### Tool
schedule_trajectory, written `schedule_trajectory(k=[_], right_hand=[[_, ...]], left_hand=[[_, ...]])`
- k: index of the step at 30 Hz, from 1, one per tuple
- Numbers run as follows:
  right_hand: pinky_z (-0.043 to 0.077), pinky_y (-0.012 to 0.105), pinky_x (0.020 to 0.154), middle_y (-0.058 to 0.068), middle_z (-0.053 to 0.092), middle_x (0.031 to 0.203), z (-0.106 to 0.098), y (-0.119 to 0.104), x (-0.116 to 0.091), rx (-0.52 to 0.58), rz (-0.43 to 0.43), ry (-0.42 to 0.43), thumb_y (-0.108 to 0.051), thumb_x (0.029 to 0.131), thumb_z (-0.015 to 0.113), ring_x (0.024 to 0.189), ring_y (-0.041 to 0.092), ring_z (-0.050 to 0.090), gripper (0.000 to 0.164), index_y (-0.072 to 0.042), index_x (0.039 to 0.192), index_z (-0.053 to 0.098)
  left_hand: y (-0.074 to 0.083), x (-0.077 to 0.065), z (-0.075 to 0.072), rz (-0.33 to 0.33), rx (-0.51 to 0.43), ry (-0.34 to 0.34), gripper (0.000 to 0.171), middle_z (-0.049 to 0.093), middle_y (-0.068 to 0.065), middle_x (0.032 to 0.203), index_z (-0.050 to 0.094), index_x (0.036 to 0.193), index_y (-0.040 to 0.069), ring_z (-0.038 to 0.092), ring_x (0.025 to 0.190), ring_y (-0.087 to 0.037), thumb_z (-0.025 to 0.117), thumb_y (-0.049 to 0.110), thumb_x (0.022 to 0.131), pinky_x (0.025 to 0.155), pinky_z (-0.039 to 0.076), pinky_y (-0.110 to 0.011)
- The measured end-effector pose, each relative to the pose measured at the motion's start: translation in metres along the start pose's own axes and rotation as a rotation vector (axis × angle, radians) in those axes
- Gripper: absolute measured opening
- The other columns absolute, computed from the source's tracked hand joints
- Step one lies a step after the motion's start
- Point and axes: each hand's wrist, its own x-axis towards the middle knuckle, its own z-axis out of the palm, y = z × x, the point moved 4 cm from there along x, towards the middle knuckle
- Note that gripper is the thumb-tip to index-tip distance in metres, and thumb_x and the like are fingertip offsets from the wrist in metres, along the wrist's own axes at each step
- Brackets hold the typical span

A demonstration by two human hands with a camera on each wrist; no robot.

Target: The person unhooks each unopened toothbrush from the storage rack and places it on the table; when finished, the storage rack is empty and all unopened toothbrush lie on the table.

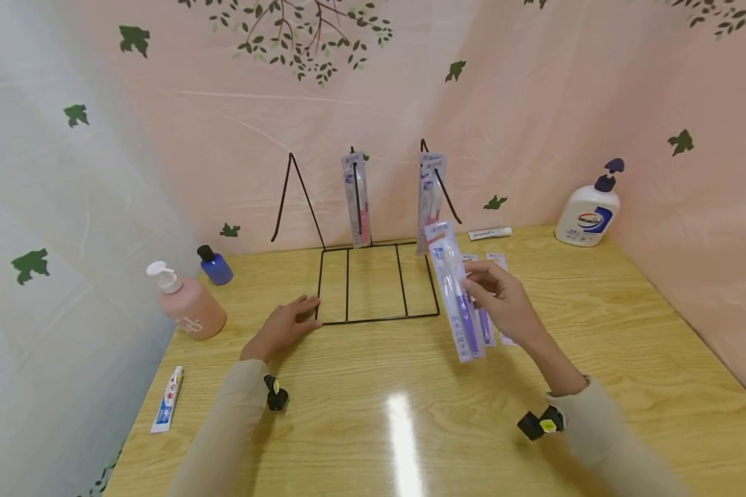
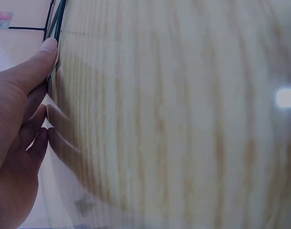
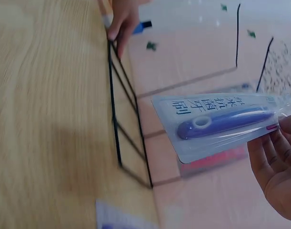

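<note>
My right hand (image 1: 500, 300) pinches a packaged purple toothbrush (image 1: 456, 297) by its right edge, holding it above the table in front of the wire rack's right side. In the right wrist view its purple handle (image 3: 226, 123) shows through the clear plastic. My left hand (image 1: 284, 326) rests at the front left corner of the black wire rack (image 1: 379, 319), thumb and fingertips touching the frame and fingers fairly straight. Packaged pink toothbrushes hang on the rack's middle hook (image 1: 357, 200) and right hook (image 1: 431, 186); the left hook (image 1: 292, 157) is bare.
More packaged toothbrushes (image 1: 503, 338) lie on the table behind my right hand. A toothpaste tube (image 1: 490, 234) and a white pump bottle (image 1: 587, 215) stand back right. At left are a pink pump bottle (image 1: 193, 307), a blue bottle (image 1: 215, 268) and another toothpaste tube (image 1: 168, 400).
</note>
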Motion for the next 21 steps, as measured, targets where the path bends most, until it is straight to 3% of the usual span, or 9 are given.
schedule_trajectory(k=[5, 12, 15, 21], right_hand=[[0.057, 0.023, 0.065, 0.004, 0.062, 0.097, -0.03, 0.022, -0.013, -0.083, 0.064, 0.071, -0.019, 0.099, 0.054, 0.078, 0.004, 0.062, 0.032, 0.0, 0.125, 0.055], [0.057, 0.022, 0.064, -0.011, 0.059, 0.094, -0.068, 0.06, -0.016, -0.076, 0.148, 0.155, -0.023, 0.1, 0.052, 0.081, -0.001, 0.061, 0.04, 0.005, 0.129, 0.05], [0.057, 0.021, 0.065, -0.008, 0.058, 0.096, -0.083, 0.08, -0.014, -0.093, 0.222, 0.171, -0.025, 0.1, 0.051, 0.081, -0.002, 0.06, 0.043, 0.004, 0.131, 0.048], [0.056, 0.022, 0.07, 0.013, 0.054, 0.118, -0.105, 0.117, -0.012, -0.162, 0.435, 0.123, -0.037, 0.102, 0.043, 0.085, -0.002, 0.055, 0.052, 0.0, 0.138, 0.043]], left_hand=[[0.0, -0.002, -0.001, -0.005, -0.001, 0.005, 0.063, 0.029, -0.01, 0.156, 0.037, 0.149, 0.014, 0.026, 0.143, -0.035, 0.06, 0.035, 0.094, 0.115, 0.012, -0.062], [0.003, -0.003, -0.006, 0.018, -0.004, 0.03, 0.061, 0.032, -0.01, 0.155, 0.039, 0.147, 0.012, 0.027, 0.143, -0.034, 0.06, 0.033, 0.094, 0.114, 0.016, -0.062], [0.004, -0.002, -0.005, 0.017, -0.004, 0.026, 0.061, 0.032, -0.009, 0.155, 0.039, 0.147, 0.012, 0.027, 0.143, -0.033, 0.06, 0.034, 0.094, 0.114, 0.015, -0.062], [0.004, -0.001, -0.003, 0.015, -0.003, 0.01, 0.061, 0.031, -0.008, 0.155, 0.038, 0.148, 0.012, 0.026, 0.144, -0.033, 0.06, 0.034, 0.095, 0.115, 0.012, -0.062]])
